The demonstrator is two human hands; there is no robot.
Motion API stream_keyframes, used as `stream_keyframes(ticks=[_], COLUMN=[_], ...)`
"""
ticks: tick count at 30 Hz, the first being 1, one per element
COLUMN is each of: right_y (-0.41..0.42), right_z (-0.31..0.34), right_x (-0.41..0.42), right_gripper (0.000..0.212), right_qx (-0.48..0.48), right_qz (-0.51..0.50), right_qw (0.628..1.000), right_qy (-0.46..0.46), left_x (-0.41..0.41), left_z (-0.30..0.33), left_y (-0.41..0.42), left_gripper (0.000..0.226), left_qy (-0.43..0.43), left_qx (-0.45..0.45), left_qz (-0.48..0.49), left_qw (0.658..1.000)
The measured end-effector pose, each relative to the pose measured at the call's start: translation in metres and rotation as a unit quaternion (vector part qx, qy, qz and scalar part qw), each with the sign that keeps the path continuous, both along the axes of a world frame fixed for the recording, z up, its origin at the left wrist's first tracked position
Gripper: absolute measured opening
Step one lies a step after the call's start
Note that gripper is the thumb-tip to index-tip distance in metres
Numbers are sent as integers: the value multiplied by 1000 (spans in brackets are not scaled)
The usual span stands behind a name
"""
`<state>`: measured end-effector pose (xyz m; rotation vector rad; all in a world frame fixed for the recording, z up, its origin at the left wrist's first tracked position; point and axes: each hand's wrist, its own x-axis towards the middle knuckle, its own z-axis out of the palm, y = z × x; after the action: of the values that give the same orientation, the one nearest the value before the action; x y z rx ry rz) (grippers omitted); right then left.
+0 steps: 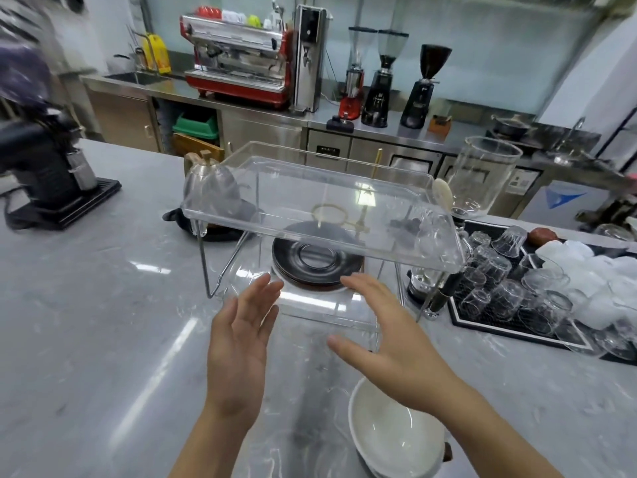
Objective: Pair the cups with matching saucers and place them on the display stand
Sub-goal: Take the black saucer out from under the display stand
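A clear two-tier acrylic display stand [320, 205] with thin metal legs stands on the grey marble counter. Under its upper shelf, on the lower tier, lies a stack of saucers [315, 262], dark ones on top of a white one. My left hand [241, 332] and my right hand [382, 336] are both held out with straight, spread fingers just in front of the lower tier, one to each side, holding nothing. A white bowl-shaped piece [393, 432] sits on the counter near my right forearm. No cup stands on the stand.
A black tray of upturned glasses [510, 291] lies to the right. Behind the stand sit a steel kettle [213, 188] and a tall glass jar [482, 174]. A black grinder [44, 167] stands at left. A red espresso machine [238, 60] is on the back counter.
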<state>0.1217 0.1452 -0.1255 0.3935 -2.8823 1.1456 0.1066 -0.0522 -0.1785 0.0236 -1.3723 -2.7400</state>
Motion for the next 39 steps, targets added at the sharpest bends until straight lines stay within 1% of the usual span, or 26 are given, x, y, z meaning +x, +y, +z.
stream_keyframes(ticks=[3,7,11,14,16,19,20,23,24,25,29,31,33,34,38,39], right_y=[-7,-15,-21,-22,-22,-22,-22,-21,-21,-20,-16,-15,-15,-15,-19,-20], right_z=[-1,-3,-8,-14,-16,-18,-20,-22,-22,-22,-22,-23,-22,-21,-22,-22], right_x=[-17,-40,-61,-78,-86,-95,-97,-102,-105,-106,-112,-113,-114,-114,-114,-115], right_gripper=[75,57,62,60,59,52,52,53,52,51,46,45,45,45,45,42], right_qx=[-14,-65,-117,-168,-218,-271,-285,-318,-326,-331,-347,-369,-402,-419,-504,-519], right_qz=[-24,-66,-99,-152,-178,-189,-187,-183,-184,-186,-193,-197,-202,-203,-221,-228], right_qw=[1000,996,988,974,958,940,935,922,919,916,903,891,872,862,807,796], right_qy=[-1,17,-2,-22,-48,-89,-101,-123,-127,-130,-162,-176,-193,-201,-213,-213], left_x=[-12,-35,-53,-68,-80,-98,-103,-112,-114,-116,-120,-120,-122,-124,-126,-125], left_z=[6,15,22,30,32,29,28,27,26,26,27,29,31,31,33,35], left_y=[1,2,4,7,8,7,7,6,6,5,2,2,1,1,-1,0], left_gripper=[54,46,36,35,35,47,47,31,29,32,69,73,71,74,81,87], left_qy=[-2,-15,-18,-12,-19,-34,-41,-69,-70,-71,-76,-69,-73,-80,-90,-93], left_qx=[-19,-42,-98,-133,-126,-109,-110,-110,-107,-104,-100,-95,-79,-68,-38,-37], left_qz=[9,26,36,15,3,-12,-11,-5,-4,-7,-36,-35,-26,-23,-22,-24], left_qw=[1000,999,994,991,992,993,993,992,992,992,991,993,994,994,995,995])
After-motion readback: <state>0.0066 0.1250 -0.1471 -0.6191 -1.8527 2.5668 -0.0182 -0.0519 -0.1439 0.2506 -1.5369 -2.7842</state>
